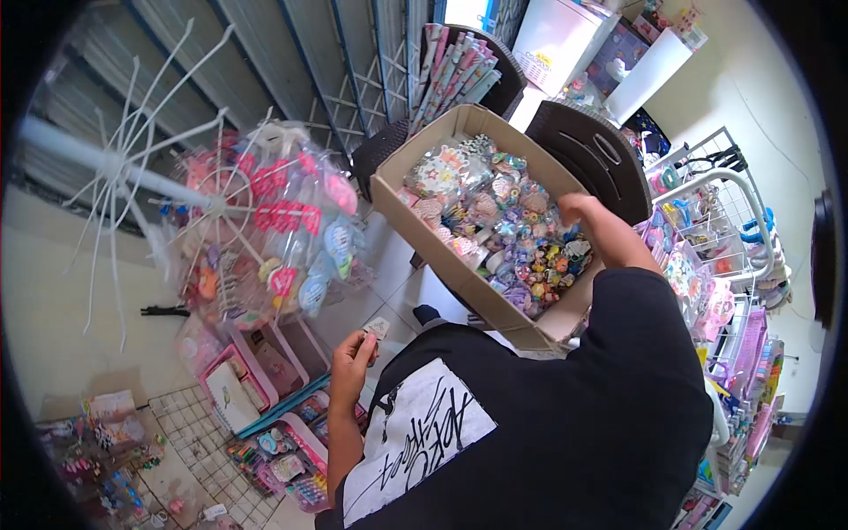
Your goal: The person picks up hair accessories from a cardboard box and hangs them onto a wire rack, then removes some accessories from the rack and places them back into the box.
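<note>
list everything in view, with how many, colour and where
cardboard box: one, brown, centre, open
small packaged goods: too many to count, multicoloured, inside it
rolls: several, pink and pale patterned, beyond the box
chairs: at least two, dark brown, around its far side
folding gate: one, grey and blue, upper left
spoked display stand: one, white, left
bagged goods: many, mostly pink and blue, hanging there
wire grid: one, dark, lower left
large container: one, white, upper right
wire rack: one, white, right
small flat piece: one, whitish, in the left hand
left hand: one, bare, lower centre-left
right hand: one, bare, at the box's right side
shirt: one, black with white print, bottom
</note>
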The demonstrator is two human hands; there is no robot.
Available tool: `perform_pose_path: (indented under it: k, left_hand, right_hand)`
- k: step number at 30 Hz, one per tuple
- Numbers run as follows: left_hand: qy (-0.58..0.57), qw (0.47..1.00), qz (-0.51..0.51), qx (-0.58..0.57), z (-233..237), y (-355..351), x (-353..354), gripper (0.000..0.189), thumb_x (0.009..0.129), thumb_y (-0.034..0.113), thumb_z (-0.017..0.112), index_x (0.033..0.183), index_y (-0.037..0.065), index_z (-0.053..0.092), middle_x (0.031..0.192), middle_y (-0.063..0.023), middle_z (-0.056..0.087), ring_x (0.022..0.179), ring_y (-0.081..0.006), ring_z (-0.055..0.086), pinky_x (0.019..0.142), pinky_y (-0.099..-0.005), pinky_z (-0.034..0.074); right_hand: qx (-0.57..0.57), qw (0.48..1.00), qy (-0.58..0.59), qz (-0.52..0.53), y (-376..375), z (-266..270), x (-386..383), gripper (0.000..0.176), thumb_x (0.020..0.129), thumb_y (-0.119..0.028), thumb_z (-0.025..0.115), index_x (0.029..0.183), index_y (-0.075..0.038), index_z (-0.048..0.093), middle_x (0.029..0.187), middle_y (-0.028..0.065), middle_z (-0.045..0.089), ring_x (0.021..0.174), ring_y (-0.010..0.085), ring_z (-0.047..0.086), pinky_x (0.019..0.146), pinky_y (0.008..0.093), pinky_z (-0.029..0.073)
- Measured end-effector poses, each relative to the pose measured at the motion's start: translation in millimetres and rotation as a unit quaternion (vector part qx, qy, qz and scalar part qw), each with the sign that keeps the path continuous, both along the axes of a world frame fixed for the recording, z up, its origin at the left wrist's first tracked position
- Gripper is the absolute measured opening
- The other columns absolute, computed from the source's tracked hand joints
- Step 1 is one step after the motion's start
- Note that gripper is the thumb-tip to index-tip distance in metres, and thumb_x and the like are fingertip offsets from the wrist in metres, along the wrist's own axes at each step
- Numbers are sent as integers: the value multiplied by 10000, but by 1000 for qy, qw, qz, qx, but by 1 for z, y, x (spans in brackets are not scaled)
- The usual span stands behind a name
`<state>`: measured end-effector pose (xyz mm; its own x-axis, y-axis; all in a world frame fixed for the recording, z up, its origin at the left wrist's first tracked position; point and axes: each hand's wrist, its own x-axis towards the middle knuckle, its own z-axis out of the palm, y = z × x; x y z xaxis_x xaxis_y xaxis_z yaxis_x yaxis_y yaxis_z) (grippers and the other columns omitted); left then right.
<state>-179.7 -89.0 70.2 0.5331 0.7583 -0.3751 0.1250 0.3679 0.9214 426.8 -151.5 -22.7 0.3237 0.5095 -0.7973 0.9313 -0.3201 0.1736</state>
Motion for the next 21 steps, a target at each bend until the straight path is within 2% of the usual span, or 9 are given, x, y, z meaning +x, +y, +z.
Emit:
perform_pose_path:
  k: [3,6,8,9,10,13,16,18,21]
  left_hand:
    - [42,998,25,36,2,-18,-43,256,933,230,614,805,9,624,706,11,563,671,-65,498,629,-220,381]
    - [44,996,70,39,-5,-38,-87,217,912,207,634,842,2,650,738,-1,603,685,-69,537,640,-219,412]
    - [62,993,68,76,-5,-49,-115,209,906,201,651,857,-2,658,730,3,602,660,-63,529,602,-210,398]
    - [67,993,63,79,-6,-55,-129,205,906,196,655,858,-4,659,736,-3,615,667,-64,547,599,-208,410]
    - [73,992,61,83,-6,-61,-142,202,906,191,659,859,-6,660,743,-10,628,674,-66,565,596,-206,422]
    - [59,991,100,61,1,-80,-170,158,895,134,667,862,-21,657,777,-36,677,735,-81,620,681,-223,468]
    - [18,986,156,55,-11,-97,-204,139,904,121,655,892,-18,653,796,-60,688,760,-105,646,712,-240,494]
    - [8,975,207,75,-10,-109,-224,150,913,134,648,932,-15,641,810,-63,683,763,-113,645,717,-250,499]
    - [18,968,234,90,-7,-124,-253,211,925,181,645,970,-24,625,822,-61,671,800,-112,641,723,-251,500]
  right_hand:
    - [129,980,-128,-79,4,54,-22,337,634,-182,777,946,-62,738,1002,153,707,963,294,683,799,394,559]
    - [233,946,-129,-184,17,101,-44,309,661,-206,757,941,-74,741,1007,164,704,973,303,679,809,393,553]
    - [378,902,-88,-187,25,123,-72,268,656,-230,734,812,-11,726,850,166,714,811,301,703,709,392,546]
    - [451,879,-25,-156,28,130,-94,244,684,-210,711,772,16,696,739,146,694,689,231,683,622,372,518]
    - [455,878,-20,-144,31,138,-120,244,684,-210,711,772,16,696,739,146,694,689,231,683,622,372,518]
    - [544,807,226,-45,42,156,-220,178,759,-159,666,694,4,632,605,50,597,612,113,566,576,300,470]
    - [438,774,457,-11,57,146,-331,134,776,-124,655,706,-20,609,701,34,628,642,84,548,575,265,450]
    - [293,700,649,-43,69,136,-420,88,779,-108,641,760,-29,609,796,54,655,700,84,563,623,238,447]
    - [130,583,796,-96,91,84,-540,125,809,-104,623,912,-34,608,880,89,676,763,129,602,680,227,453]
